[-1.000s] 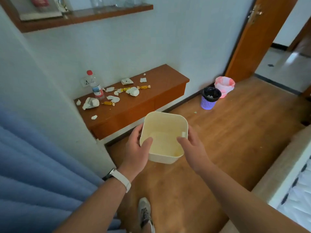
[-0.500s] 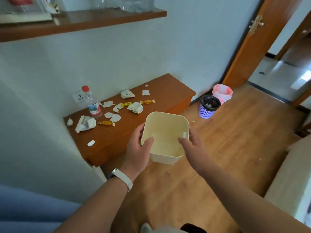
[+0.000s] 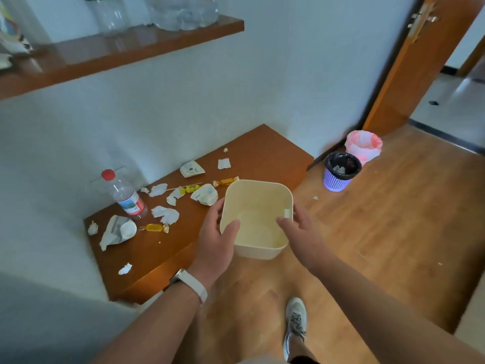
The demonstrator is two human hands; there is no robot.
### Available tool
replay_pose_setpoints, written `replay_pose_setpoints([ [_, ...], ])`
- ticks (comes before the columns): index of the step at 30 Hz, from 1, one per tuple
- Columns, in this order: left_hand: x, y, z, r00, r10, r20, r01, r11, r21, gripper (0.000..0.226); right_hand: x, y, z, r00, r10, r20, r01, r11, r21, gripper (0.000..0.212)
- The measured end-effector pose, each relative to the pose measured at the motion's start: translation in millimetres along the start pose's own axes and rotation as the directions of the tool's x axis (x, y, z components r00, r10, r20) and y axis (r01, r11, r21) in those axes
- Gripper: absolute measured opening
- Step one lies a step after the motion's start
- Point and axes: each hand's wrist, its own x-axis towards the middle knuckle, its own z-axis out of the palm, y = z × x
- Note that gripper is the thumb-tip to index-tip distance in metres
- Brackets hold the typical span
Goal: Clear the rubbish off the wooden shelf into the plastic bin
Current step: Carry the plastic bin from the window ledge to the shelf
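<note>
I hold a cream plastic bin (image 3: 262, 195) in the air just off the front right of the low wooden shelf (image 3: 262, 151). My left hand (image 3: 215, 240) grips its left wall, thumb inside. My right hand (image 3: 301, 232) grips its right wall. The bin looks empty. Rubbish lies scattered on the shelf: crumpled white paper (image 3: 118, 231), torn paper scraps (image 3: 165, 214), several yellow candy wrappers (image 3: 154, 228), a white packet (image 3: 191, 169) and a plastic bottle with a red cap (image 3: 126, 197) standing upright near the wall.
A higher wooden shelf (image 3: 118, 51) with clear bottles juts out from the wall at head height. A purple basket with a black liner (image 3: 339, 172) and a pink-lined bin (image 3: 363, 145) stand on the wooden floor by the open door (image 3: 420, 74). My shoe (image 3: 295, 321) shows below.
I have walked closer to the low shelf, with the bin still held in both hands. The blue fabric at the left has dropped out of view.
</note>
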Motion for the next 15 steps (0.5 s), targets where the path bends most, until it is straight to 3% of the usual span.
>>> replay_pose_setpoints([
  [6,80,29,64,0.999,0.002,-0.043,0.000,0.999,0.044,0.043,88,-6,-60,1.000,-0.004,0.015,0.004,0.999,0.045,0.043],
  [15,163,48,145,0.998,-0.012,-0.065,0.017,0.996,0.088,0.053,184,1,-139,0.995,0.057,0.080,-0.062,0.997,0.056,0.042],
])
